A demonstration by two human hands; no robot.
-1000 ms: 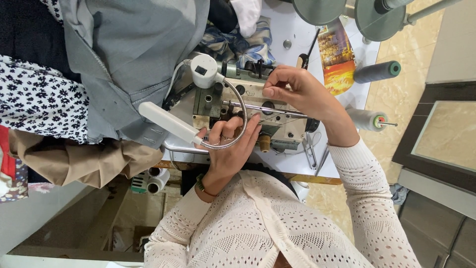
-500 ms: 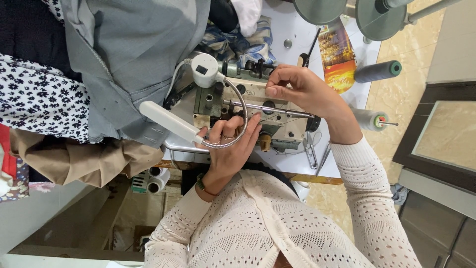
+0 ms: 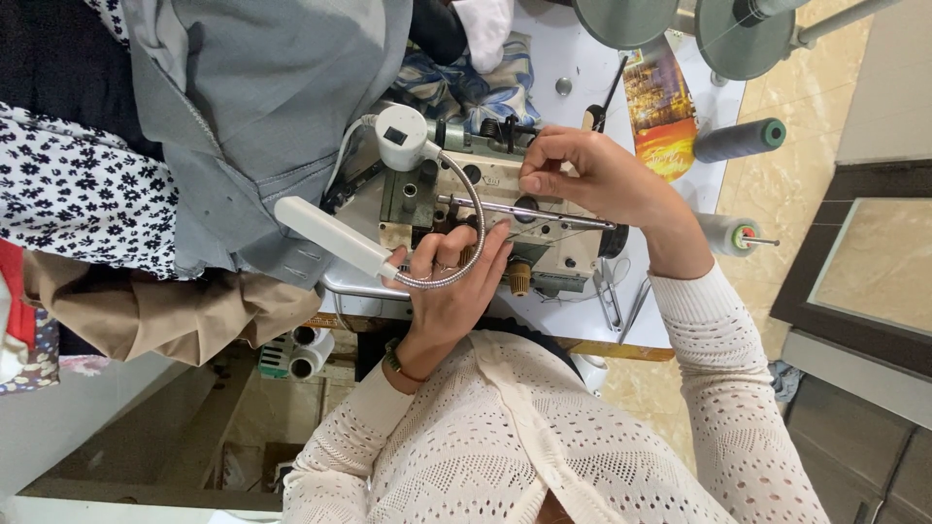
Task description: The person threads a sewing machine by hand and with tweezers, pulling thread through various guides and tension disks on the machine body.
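Note:
A cream and grey overlock sewing machine (image 3: 544, 228) stands on a white table (image 3: 582, 78). My left hand (image 3: 449, 289) lies flat against the machine's front, fingers stretched toward the needle area, just under the curve of a white gooseneck lamp (image 3: 330, 236). It wears rings and a bracelet. My right hand (image 3: 582, 175) is at the machine's upper side, thumb and fingertips pinched together by a metal rod (image 3: 573, 215). What it pinches is too small to tell. Grey fabric (image 3: 262, 126) hangs off the machine to the left.
A teal thread cone (image 3: 738, 141) and a white cone (image 3: 723, 233) stand at the right, under two grey discs (image 3: 743, 34). A flowered cloth (image 3: 68, 184), tan fabric (image 3: 165, 311) and a blue patterned cloth (image 3: 466, 82) are piled around. Tweezers (image 3: 610, 296) lie near the table edge.
Hardly anything. Both hands stay at the machine; my right hand's fingertips have shifted slightly along its upper side.

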